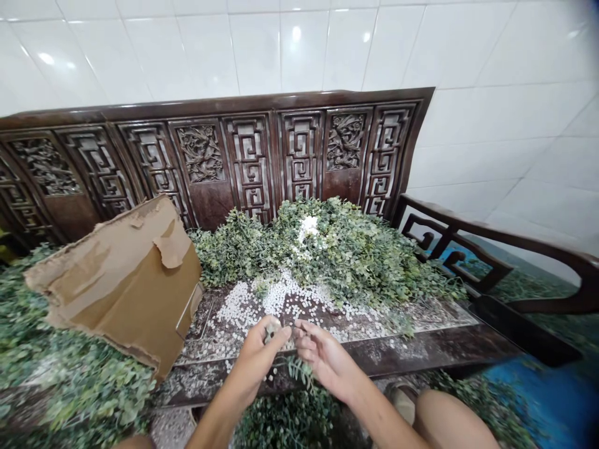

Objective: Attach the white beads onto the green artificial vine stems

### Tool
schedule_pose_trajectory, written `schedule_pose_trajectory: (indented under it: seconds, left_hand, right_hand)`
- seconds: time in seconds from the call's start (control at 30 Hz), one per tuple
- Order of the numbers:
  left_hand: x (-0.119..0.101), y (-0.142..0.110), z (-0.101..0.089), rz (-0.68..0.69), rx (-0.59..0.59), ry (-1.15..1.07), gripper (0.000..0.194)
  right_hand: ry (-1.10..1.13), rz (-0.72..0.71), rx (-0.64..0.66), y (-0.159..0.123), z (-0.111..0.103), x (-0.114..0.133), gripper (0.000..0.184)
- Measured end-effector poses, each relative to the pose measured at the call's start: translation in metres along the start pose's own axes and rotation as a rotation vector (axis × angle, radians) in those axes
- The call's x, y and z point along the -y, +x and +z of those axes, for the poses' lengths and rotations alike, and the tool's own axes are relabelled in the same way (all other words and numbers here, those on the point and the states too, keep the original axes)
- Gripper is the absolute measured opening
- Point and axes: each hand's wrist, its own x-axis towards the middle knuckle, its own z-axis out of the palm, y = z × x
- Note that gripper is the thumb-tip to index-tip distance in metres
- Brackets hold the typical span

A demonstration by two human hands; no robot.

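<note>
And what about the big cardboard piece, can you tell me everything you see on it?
The cardboard is brown, darker in the middle, with paler, rough-looking patches where its top layer seems peeled. Its edges are torn and ragged, and a loose flap sticks out near the top right. It stands tilted at the left of the bench seat, with green leaves around it. A thin metal wire crosses its right edge. No hands touch it.

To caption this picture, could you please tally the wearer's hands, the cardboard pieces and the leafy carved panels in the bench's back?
Wearer's hands, left hand and right hand: 2
Cardboard piece: 1
Leafy carved panels in view: 3
Total: 6
</note>
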Motion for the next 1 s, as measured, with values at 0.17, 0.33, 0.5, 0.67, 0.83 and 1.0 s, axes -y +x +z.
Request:
schedule_pose_trajectory:
  seconds: [0.17,0.33,0.5,0.67,0.83,1.0]
  left_hand:
    - [-0.002,-0.001,-0.004,-0.236,-0.040,-0.131,0.044]
    - [-0.007,-0.002,-0.005,-0.200,-0.028,-0.114,0.048]
    - [-0.002,0.001,-0.001,-0.040,-0.110,0.175,0.026]
    - [-0.004,-0.001,0.009,0.004,-0.008,0.332,0.026]
    - [-0.006,-0.001,0.015,-0.031,0.048,0.240,0.038]
    - [-0.001,0.001,0.013,0.014,0.027,0.281,0.026]
  right_hand:
    - [-0.043,-0.120,-0.135,0.000,-0.006,0.013,0.025]
    - [-0.167,-0.148,-0.115,-0.010,-0.002,0.014,0.035]
    - [-0.285,-0.143,-0.081,-0.012,-0.002,0.009,0.038]
    - [-0.317,-0.132,-0.110,-0.012,-0.002,0.006,0.034]
    - [-0.315,-0.104,-0.115,-0.013,-0.002,0.010,0.025]
    - [-0.429,-0.122,-0.054,-0.018,-0.001,0.017,0.026]
